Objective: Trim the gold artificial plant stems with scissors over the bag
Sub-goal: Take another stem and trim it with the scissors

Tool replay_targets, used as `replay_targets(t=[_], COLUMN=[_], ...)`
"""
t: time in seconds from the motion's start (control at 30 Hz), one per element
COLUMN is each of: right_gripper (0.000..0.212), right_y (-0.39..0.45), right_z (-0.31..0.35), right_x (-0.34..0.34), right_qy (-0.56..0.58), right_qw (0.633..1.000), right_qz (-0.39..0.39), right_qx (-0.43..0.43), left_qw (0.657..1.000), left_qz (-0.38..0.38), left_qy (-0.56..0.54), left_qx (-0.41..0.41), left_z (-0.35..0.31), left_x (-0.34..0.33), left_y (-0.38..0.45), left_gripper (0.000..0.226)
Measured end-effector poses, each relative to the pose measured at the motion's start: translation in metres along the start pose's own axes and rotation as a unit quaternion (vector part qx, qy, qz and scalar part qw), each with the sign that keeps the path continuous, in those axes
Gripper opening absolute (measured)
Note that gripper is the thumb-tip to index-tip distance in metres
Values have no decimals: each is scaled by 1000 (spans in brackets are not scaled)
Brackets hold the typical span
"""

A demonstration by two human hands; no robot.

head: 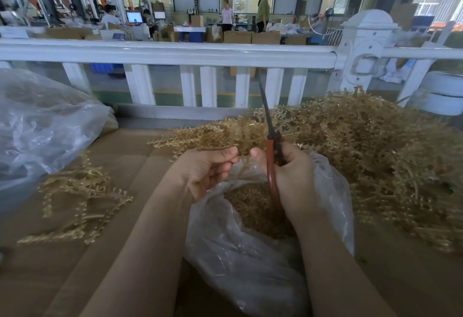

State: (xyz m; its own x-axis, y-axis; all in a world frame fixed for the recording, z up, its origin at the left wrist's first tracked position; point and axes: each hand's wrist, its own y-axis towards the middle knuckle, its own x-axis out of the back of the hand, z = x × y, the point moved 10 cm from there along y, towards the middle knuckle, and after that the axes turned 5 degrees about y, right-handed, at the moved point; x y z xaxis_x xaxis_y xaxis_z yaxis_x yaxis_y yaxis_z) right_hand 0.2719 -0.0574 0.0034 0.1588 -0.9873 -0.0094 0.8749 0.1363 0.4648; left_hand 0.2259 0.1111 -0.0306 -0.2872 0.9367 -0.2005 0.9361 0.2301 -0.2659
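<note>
Bag (250, 261): clear plastic, held open-mouthed beneath both hands.
Left hand (208, 169): gold stem (213, 138) pinched, fronds extending beyond fingertips.
Right hand (290, 176): scissors (269, 136) gripped by red handles, blades upward, closed.

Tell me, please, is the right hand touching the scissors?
Touching: the head view shows the right hand with fingers curled round the red handles of the scissors.

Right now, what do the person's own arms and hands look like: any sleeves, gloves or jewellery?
Both forearms are bare as far as the picture shows, with no sleeve visible. The left hand and right hand wear no gloves. No ring, watch or bracelet shows.
</note>
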Motion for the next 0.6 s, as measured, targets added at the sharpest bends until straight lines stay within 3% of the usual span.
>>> replay_targets(t=[0.17,0.4,0.6], right_gripper=[17,16,23], right_y=[-2,0,-1], right_z=[-7,-9,-13], right_x=[-7,-3,-6], right_qy=[-52,-33,-41], right_qw=[998,998,996], right_qz=[27,13,23], right_qx=[-28,-49,-70], left_qw=[999,983,979], left_qz=[22,109,129], left_qy=[44,149,157], left_qx=[4,11,19], left_z=[2,6,9], left_x=[-5,-26,-27], left_y=[-1,-8,-11], left_gripper=[23,24,11])
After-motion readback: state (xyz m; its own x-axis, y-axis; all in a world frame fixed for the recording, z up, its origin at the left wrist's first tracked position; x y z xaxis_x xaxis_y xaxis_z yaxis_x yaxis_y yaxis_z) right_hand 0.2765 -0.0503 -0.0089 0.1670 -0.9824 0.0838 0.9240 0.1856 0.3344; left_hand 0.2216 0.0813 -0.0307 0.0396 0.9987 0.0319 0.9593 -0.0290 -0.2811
